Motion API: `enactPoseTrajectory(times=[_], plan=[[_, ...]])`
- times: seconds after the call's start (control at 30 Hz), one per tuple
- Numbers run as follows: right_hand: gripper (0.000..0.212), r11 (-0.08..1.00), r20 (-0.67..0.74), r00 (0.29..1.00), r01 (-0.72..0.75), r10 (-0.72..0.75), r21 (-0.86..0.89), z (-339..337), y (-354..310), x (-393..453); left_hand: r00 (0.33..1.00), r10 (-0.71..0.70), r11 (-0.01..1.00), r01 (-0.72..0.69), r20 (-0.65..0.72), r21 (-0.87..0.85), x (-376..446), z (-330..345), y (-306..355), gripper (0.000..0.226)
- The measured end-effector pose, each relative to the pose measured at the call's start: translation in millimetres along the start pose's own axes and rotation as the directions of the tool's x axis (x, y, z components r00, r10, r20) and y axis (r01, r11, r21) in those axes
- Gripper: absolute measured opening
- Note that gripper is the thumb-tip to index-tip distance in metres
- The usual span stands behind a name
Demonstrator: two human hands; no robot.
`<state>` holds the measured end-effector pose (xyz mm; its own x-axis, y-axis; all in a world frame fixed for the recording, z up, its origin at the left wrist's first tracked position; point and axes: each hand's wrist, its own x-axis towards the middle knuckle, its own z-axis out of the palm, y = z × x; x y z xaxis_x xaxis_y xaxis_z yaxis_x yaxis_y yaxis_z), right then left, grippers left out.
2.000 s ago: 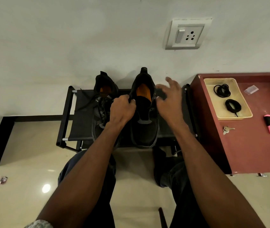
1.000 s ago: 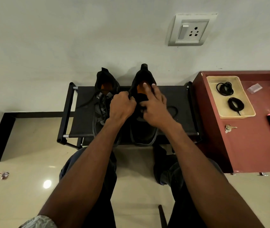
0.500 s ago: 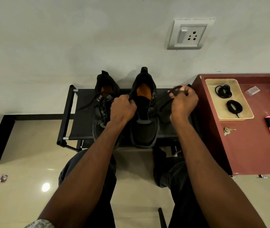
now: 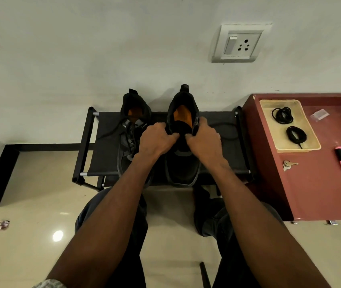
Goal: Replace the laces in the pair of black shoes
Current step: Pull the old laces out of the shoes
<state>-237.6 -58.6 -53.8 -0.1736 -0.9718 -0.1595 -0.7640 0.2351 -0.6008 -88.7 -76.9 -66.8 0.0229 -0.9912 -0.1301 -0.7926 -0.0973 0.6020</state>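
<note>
Both hands, left (image 4: 157, 140) and right (image 4: 204, 140), grip right shoe (image 4: 183, 163) collar edges; rack (image 4: 107, 154) beneath.

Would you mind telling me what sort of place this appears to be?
Probably a room in a home, perhaps near the entrance: a low shoe rack against a plain wall, a wall socket, and keys on a red cabinet.

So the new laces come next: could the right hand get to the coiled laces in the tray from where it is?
Probably yes. The right hand grips the right shoe now, but the tray sits open-topped on the red table just beside, and nothing stands between it and the coiled laces.
</note>
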Motion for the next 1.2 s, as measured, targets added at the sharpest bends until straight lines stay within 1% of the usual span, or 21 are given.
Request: enactPoseTrajectory(times=[0.1, 0.17, 0.23, 0.33, 0.37, 0.4, 0.43, 0.47, 0.5, 0.53, 0.57, 0.6, 0.67, 0.73, 0.87, 0.93, 1.0, 1.03, 1.1, 1.17, 1.2], plan=[[0.057, 0.989, -0.005, 0.997, -0.081, 0.083, 0.12, -9.5, 4.6, 5.8, 0.999, 0.009, 0.998, -0.006, 0.051, -0.056, 0.4, -4.0, -3.9, 0.021], [0.055, 0.967, 0.014, 0.992, -0.124, 0.124, 0.221, -12.8, 11.0, 9.7, 0.998, -0.016, 0.997, 0.021, 0.063, -0.076, 1.1, -7.9, -7.3, 0.023], [0.061, 0.948, 0.015, 0.99, -0.141, 0.143, 0.284, -12.3, 16.2, 11.6, 0.997, -0.051, 0.994, 0.056, 0.06, -0.094, 1.8, -8.7, -8.8, 0.028], [0.073, 0.938, -0.014, 0.984, -0.165, 0.178, 0.305, -10.1, 18.5, 10.5, 0.998, -0.061, 0.992, 0.064, 0.036, -0.106, -1.6, -5.7, -7.0, 0.03], [0.077, 0.946, -0.029, 0.987, -0.144, 0.159, 0.29, -9.1, 16.8, 8.6, 0.998, -0.045, 0.991, 0.048, 0.032, -0.123, -2.3, -4.7, -7.0, 0.03], [0.08, 0.963, -0.051, 0.994, -0.084, 0.1, 0.257, -8.1, 13.9, 5.0, 0.999, -0.027, 0.989, 0.032, 0.035, -0.144, -2.6, -4.0, -8.2, 0.032], [0.081, 0.979, -0.08, 0.997, 0.021, -0.005, 0.204, -6.0, 11.3, 1.2, 0.999, -0.009, 0.987, 0.016, 0.041, -0.161, -2.7, -3.9, -9.1, 0.035], [0.077, 0.978, -0.109, 0.984, 0.159, -0.144, 0.138, -4.4, 8.4, -2.5, 0.999, 0.008, 0.986, 0.0, 0.046, -0.169, -2.5, -4.4, -8.9, 0.038], [0.068, 0.954, -0.121, 0.952, 0.292, -0.282, 0.072, -1.7, 6.6, -3.9, 0.999, 0.02, 0.985, -0.011, 0.049, -0.169, -2.2, -4.8, -7.8, 0.04], [0.056, 0.923, -0.098, 0.919, 0.385, -0.383, 0.006, 1.4, 4.8, -4.5, 0.998, 0.03, 0.986, -0.022, 0.05, -0.168, -1.7, -5.1, -6.5, 0.041], [0.046, 0.901, -0.035, 0.901, 0.429, -0.432, -0.067, 5.2, 3.7, -5.7, 0.998, 0.037, 0.985, -0.028, 0.051, -0.171, -1.1, -5.1, -4.9, 0.042], [0.039, 0.879, 0.047, 0.894, 0.446, -0.445, -0.166, 9.2, 2.1, -8.8, 0.998, 0.04, 0.985, -0.031, 0.049, -0.172, -0.5, -5.1, -3.9, 0.042], [0.034, 0.815, 0.184, 0.886, 0.464, -0.426, -0.348, 16.7, 1.5, -15.1, 0.999, 0.035, 0.985, -0.027, 0.042, -0.169, -0.9, -4.8, -4.0, 0.041], [0.029, 0.811, 0.222, 0.892, 0.451, -0.394, -0.373, 18.2, 2.5, -17.3, 0.998, 0.026, 0.986, -0.017, 0.05, -0.168, -1.3, -3.3, -4.4, 0.039], [0.021, 0.833, 0.21, 0.897, 0.439, -0.389, -0.336, 20.4, 4.5, -11.2, 0.998, 0.015, 0.988, -0.006, 0.061, -0.153, -0.6, -3.9, -1.5, 0.036], [0.019, 0.857, 0.184, 0.893, 0.448, -0.412, -0.255, 24.1, 4.9, -9.6, 0.998, 0.013, 0.991, -0.003, 0.067, -0.135, 1.3, -6.1, -1.8, 0.031], [0.01, 0.894, 0.116, 0.899, 0.435, -0.423, -0.106, 23.8, 6.4, -10.7, 0.997, 0.022, 0.992, -0.012, 0.076, -0.128, 1.4, -6.0, -2.4, 0.029], [0.009, 0.911, 0.054, 0.91, 0.412, -0.411, -0.025, 22.8, 7.1, -11.5, 0.997, 0.028, 0.992, -0.018, 0.075, -0.125, 1.0, -5.9, -3.1, 0.029], [0.014, 0.928, -0.125, 0.929, 0.36, -0.347, 0.098, 19.7, 5.9, -16.1, 0.997, 0.037, 0.993, -0.03, 0.061, -0.113, -1.1, -5.6, -5.0, 0.027], [0.015, 0.928, -0.305, 0.923, 0.306, -0.234, 0.213, 15.9, 2.3, -19.9, 0.999, 0.039, 0.992, -0.035, 0.037, -0.119, -2.5, -5.2, -4.0, 0.026], [0.016, 0.921, -0.356, 0.92, 0.271, -0.163, 0.279, 14.3, 0.7, -20.0, 0.999, 0.043, 0.991, -0.039, 0.029, -0.13, -3.0, -4.4, -2.4, 0.027]])
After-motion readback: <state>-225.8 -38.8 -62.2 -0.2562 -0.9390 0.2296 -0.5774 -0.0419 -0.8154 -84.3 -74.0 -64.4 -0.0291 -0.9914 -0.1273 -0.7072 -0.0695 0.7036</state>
